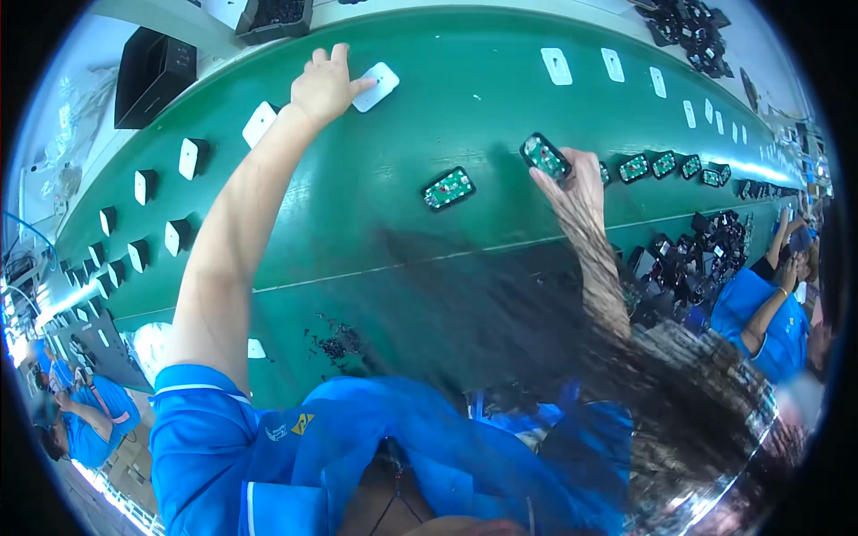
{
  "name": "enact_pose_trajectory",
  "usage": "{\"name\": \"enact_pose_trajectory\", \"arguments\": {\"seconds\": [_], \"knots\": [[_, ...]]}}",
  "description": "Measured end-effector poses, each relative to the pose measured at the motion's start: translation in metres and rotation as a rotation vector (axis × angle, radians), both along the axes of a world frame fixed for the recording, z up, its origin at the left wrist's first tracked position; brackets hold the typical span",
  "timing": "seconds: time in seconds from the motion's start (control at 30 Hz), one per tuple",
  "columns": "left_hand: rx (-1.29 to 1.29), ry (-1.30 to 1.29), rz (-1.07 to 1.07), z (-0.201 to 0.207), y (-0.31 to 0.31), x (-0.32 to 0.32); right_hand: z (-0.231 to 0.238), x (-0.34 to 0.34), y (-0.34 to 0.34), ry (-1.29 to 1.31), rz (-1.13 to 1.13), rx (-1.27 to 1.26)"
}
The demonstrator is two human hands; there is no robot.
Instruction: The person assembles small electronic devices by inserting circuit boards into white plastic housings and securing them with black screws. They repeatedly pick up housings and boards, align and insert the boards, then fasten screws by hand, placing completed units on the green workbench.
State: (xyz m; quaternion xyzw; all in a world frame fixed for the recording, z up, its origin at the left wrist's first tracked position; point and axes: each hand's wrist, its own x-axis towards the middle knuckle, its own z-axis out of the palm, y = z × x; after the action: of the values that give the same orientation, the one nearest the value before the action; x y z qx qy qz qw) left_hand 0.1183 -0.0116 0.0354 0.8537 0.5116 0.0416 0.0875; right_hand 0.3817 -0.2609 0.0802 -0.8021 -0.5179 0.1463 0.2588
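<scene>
Left hand point(323, 85), 11 o'clock: fingers loosely spread, thumb touching white cover point(380, 87) on green desk point(357, 183), no firm hold visible. Right hand point(581, 179), between 1 and 2: fingers closed round open black circuit-board housing point(544, 155). Seems partway: white-topped boxes point(189, 159) at 10 look closed; loose covers point(556, 66) at 1 unplaced; second housing point(449, 188) at 12, housing row point(663, 164) at 2 uncovered.
</scene>
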Motion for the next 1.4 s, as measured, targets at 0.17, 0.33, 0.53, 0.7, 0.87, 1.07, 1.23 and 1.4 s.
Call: {"name": "enact_pose_trajectory", "arguments": {"seconds": [0.17,0.33,0.53,0.7,0.87,1.07,1.23,1.4], "knots": [[-0.156,-0.678,-0.215,0.062,-0.086,0.013,0.037,-0.062,-0.012,0.534,-0.152,0.275],[-1.106,-1.184,-0.136,0.097,-0.209,0.01,0.067,-0.128,-0.043,0.568,-0.089,0.26],[-1.731,-1.39,-0.102,0.12,-0.225,-0.018,0.115,-0.127,-0.072,0.277,0.11,0.365],[-2.021,-1.283,-0.22,0.13,-0.235,-0.025,0.129,-0.12,-0.09,0.459,0.258,0.413],[-1.67,-1.232,-0.164,0.141,-0.25,-0.023,0.134,-0.135,-0.099,0.244,0.136,0.571],[-0.609,-1.181,-0.42,0.147,-0.263,-0.016,0.13,-0.18,-0.09,0.862,-0.283,0.797],[-0.679,-1.179,-0.36,0.144,-0.26,-0.024,0.114,-0.178,-0.082,0.494,-0.123,0.84],[-0.989,-1.342,-0.213,0.152,-0.257,-0.026,0.121,-0.164,-0.081,0.239,0.065,0.629]]}}
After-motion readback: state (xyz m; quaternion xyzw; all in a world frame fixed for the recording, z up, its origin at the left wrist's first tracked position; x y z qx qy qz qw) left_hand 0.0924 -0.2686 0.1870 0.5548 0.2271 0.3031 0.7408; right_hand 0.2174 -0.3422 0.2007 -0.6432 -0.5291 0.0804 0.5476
